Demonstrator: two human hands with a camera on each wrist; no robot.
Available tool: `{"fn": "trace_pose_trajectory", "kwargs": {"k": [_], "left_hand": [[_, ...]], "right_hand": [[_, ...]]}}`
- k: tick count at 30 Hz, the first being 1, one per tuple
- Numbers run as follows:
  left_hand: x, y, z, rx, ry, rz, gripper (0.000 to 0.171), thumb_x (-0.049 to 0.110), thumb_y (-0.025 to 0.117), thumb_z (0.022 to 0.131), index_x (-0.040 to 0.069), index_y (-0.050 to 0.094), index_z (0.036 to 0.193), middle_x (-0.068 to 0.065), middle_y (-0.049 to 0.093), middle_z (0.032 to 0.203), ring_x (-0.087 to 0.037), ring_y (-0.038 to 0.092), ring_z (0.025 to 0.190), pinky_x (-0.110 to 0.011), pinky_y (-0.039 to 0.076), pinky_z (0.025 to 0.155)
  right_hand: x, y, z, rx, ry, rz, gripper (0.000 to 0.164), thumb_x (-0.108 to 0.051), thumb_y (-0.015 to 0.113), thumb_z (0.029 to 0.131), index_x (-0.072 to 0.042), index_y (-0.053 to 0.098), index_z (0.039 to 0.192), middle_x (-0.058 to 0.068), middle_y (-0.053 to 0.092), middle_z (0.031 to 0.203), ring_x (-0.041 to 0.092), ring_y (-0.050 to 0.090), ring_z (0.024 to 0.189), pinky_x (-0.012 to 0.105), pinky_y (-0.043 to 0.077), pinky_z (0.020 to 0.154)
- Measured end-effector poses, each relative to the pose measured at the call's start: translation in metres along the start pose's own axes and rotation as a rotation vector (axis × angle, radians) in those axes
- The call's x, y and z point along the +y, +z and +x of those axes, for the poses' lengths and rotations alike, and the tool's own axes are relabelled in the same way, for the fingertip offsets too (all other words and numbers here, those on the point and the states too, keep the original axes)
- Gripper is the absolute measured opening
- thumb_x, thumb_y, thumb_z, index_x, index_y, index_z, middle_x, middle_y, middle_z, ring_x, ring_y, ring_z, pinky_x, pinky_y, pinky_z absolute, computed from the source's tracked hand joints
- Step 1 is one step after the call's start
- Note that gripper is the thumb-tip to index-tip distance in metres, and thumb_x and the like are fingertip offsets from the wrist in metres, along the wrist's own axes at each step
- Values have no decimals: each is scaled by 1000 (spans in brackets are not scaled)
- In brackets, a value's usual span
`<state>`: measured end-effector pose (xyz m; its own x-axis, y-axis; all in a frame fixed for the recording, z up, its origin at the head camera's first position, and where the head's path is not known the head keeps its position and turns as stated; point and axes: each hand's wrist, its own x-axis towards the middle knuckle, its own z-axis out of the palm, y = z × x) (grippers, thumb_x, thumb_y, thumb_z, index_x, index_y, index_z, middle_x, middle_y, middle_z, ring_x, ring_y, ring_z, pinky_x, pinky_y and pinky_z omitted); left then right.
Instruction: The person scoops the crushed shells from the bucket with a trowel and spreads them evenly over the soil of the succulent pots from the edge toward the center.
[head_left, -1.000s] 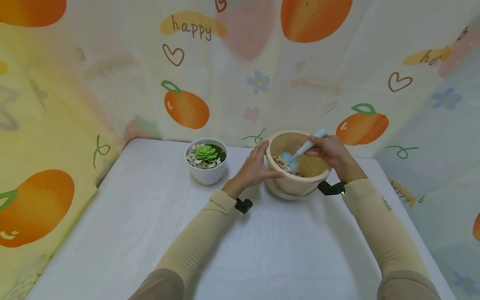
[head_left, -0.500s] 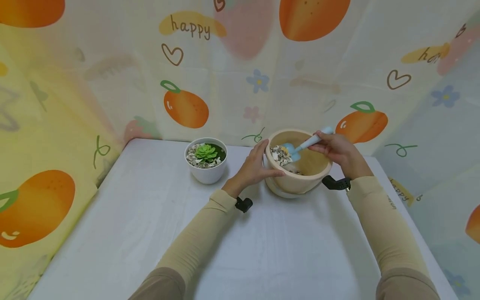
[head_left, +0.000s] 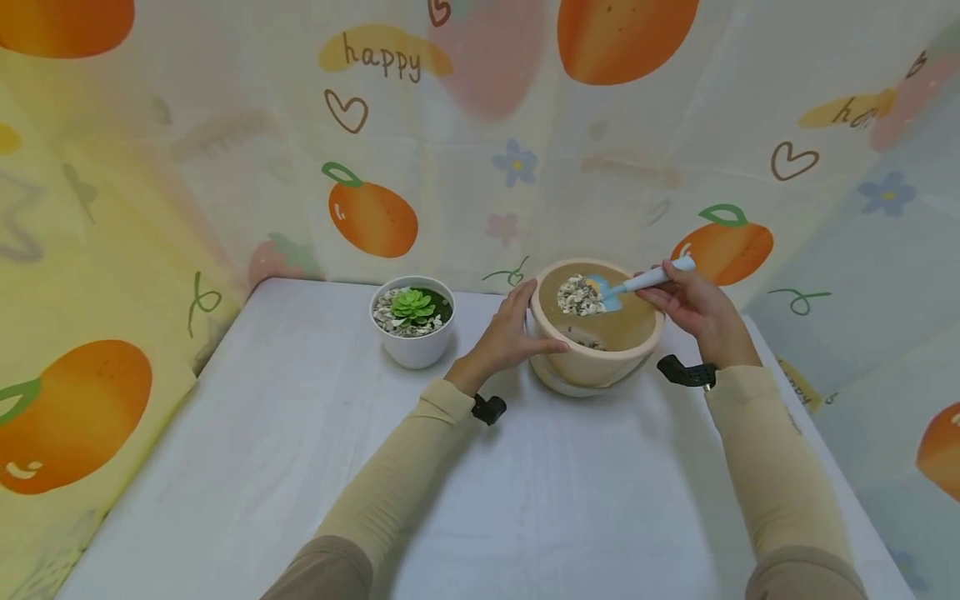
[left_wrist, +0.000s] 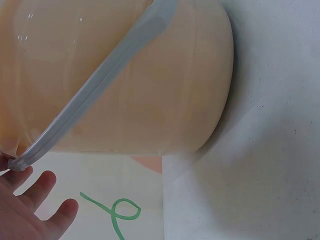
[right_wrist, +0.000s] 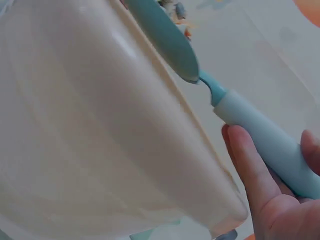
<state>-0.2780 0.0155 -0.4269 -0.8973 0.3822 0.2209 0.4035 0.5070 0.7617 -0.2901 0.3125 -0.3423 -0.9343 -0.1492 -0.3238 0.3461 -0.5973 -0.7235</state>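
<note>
Hand trowel (head_left: 647, 281), pale blue, is positioned over the mouth of the peach bucket (head_left: 596, 367), its blade (head_left: 612, 301) loaded with mixed gravel (head_left: 579, 297). The right hand (head_left: 697, 308), to the right of the bucket, grasps the trowel between thumb and fingers. The left hand (head_left: 501, 337) rests against the bucket's left side, fingers extended and unclenched, thumb along the near edge. The bail (left_wrist: 95, 97) slants across the bucket's outer wall. A green succulent (head_left: 412, 308) in a white pot (head_left: 414, 352) stands left of the bucket, well apart.

Caution: from where I stand, the heaped load could shed stones if the wrist rolls or the blade strikes the bucket. A jolt sideways could scatter them on the table (head_left: 525, 500) around the bucket. Uneven hand pressure could shift the bucket itself.
</note>
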Motion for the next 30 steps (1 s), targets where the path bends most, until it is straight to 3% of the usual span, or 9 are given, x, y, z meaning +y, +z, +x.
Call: {"fn": "trace_pose_trajectory", "kwargs": {"k": [7, 11, 30], "left_hand": [[0, 0, 0, -6, 9, -12, 117, 49, 84, 71, 11, 15, 157, -11, 18, 163, -29, 21, 149, -53, 29, 116], [2, -3, -3, -9, -2, -3, 117, 48, 85, 70, 11, 16, 157, -11, 18, 163, -29, 21, 149, -51, 29, 117], [5, -11, -4, -25, -8, 28, 114, 49, 83, 71, 10, 19, 156, -15, 21, 161, -31, 20, 149, -52, 29, 117]], "right_hand": [[10, -6, -4, -84, -118, 98, 14, -10, 54, 97, 3, 59, 95, 21, 73, 88, 33, 74, 84, 44, 59, 73], [17, -4, -4, -74, -162, 102, 13, -9, 55, 97, 3, 57, 97, 20, 73, 87, 32, 74, 84, 44, 59, 73], [21, 0, -11, -34, -195, 107, 11, -8, 57, 95, 1, 59, 101, 17, 74, 88, 31, 74, 88, 43, 59, 74]]}}
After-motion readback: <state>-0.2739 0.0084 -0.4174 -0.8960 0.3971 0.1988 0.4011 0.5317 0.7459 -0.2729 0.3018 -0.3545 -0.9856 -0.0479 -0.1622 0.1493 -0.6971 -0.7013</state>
